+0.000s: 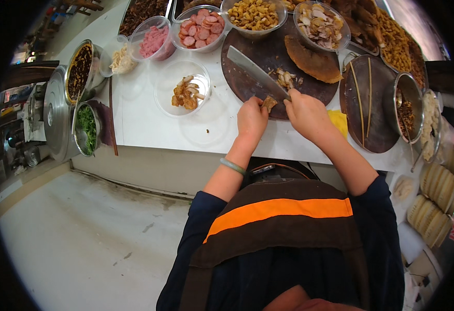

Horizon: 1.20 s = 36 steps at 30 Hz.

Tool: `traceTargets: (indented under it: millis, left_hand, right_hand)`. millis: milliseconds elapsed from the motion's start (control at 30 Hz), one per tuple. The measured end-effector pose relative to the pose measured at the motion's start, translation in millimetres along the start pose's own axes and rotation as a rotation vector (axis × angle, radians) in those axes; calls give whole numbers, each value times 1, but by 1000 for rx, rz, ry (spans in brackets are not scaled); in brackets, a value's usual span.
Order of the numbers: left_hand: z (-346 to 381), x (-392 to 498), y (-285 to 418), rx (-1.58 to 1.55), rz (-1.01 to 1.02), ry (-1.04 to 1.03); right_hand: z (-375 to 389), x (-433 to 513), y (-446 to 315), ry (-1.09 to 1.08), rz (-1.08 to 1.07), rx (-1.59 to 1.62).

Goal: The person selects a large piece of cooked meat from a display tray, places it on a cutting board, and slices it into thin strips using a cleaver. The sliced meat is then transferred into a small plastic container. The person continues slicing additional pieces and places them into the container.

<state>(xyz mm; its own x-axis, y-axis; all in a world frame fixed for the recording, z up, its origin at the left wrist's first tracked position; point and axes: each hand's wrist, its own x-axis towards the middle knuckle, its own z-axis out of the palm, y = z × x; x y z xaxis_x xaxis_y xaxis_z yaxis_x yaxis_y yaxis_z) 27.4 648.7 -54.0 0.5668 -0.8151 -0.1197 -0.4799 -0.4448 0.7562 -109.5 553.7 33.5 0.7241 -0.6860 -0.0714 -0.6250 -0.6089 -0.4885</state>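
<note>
My right hand (306, 113) grips a cleaver (255, 72), its broad blade slanting up and left over a round, dark chopping board (238, 41). At the board's near edge my left hand (252, 118) pinches a small browned piece of meat (269, 103) beside the cleaver's handle end. Chopped pale meat (285, 78) lies on the board just right of the blade. Behind it rests a large brown slab of food (312, 60). To the left, a clear plastic bowl (161, 91) on the white table holds several browned pieces.
Clear tubs of sliced sausage (201, 30), pink shreds (154, 42), yellow chopped pieces (252, 14) and sliced meat (321, 26) line the back. Steel bowls of dark sauce (80, 72) and chopped greens (86, 128) stand left. A second board (382, 105) with two sticks and a steel bowl (416, 83) are right.
</note>
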Motion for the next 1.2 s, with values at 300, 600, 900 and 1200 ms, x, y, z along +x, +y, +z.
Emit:
traceTargets:
  millis: [300,600,900,1200]
  left_hand:
    - [-3,3,5,-34,-137,-37]
    - [1,4,6,-29,-106,6]
    - [5,4,2,-90,-166,15]
    - [7,4,-1,-89,-91,49]
  right_hand:
    - [18,14,12,-121,36,-90]
    - [22,13,0,-117,52,-59]
    - [28,13,8,-149,24,-86]
    - [-16,30,-7,-117,-68,-112]
